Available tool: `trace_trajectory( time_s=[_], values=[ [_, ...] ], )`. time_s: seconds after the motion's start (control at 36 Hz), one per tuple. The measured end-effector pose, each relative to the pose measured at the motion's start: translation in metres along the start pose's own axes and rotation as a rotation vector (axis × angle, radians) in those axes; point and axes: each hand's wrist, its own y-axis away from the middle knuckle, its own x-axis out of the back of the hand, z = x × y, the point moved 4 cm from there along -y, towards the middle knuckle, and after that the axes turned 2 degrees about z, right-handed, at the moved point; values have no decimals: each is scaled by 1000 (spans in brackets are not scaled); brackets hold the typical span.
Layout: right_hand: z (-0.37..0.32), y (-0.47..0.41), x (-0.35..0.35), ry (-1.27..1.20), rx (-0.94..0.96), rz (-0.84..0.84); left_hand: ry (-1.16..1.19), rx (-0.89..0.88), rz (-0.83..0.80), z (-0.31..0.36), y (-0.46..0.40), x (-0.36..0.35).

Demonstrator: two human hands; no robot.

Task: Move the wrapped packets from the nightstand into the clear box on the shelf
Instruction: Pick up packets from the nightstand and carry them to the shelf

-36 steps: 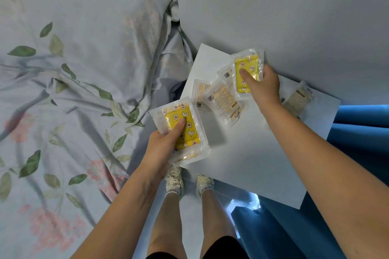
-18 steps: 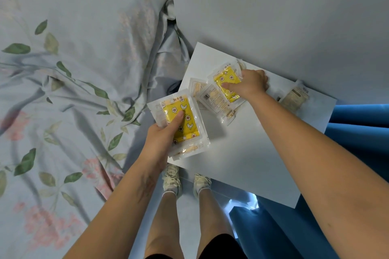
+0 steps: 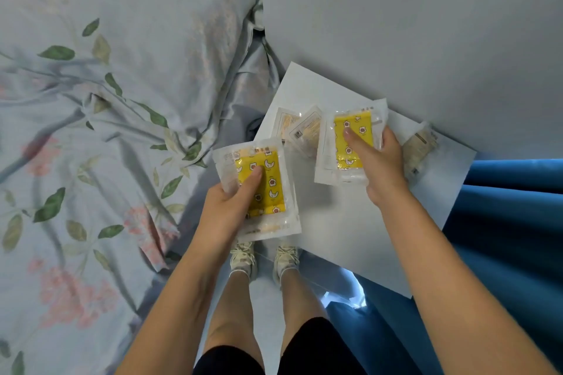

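Nearest to us, our left hand (image 3: 227,207) grips a small stack of packets (image 3: 262,189), thumb pressed on the yellow face of the top one, fingers curled underneath. The stack hangs over the near left corner of the nightstand (image 3: 341,222), partly out over the gap beside the bed (image 3: 106,131).

A little farther out, our right hand (image 3: 376,158) pinches a second yellow packet (image 3: 350,143), thumb flat on its front and fingers wrapped behind. It appears lifted off the white top, though we cannot be sure it is fully clear of the packets below.

Beyond and left of that hand, two pale packets (image 3: 300,129) lie overlapping on the nightstand. To the far right, near the wall (image 3: 396,24), one more pale packet (image 3: 420,146) sits partly hidden behind our right hand.

We judge the task to be in its gathering stage. Several packets are in hand, at least three remain on the nightstand, and neither the shelf nor the clear box is in view, so nothing we can see has been delivered. What is left, as we read it, is collecting the remaining ones and carrying everything over to the box.
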Motion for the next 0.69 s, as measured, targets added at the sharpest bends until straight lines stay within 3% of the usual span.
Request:
trace_trajectory(
  time_s=[0.19,0.44,0.69],
  values=[
    [-25,82,-13,37,56,-212,96,-67,54,0,60,22],
    [-54,169,-30,52,95,-284,190,-172,140,2,126,80],
    [-53,280,-63,146,164,-407,347,-304,352,-31,213,156]
  ],
)
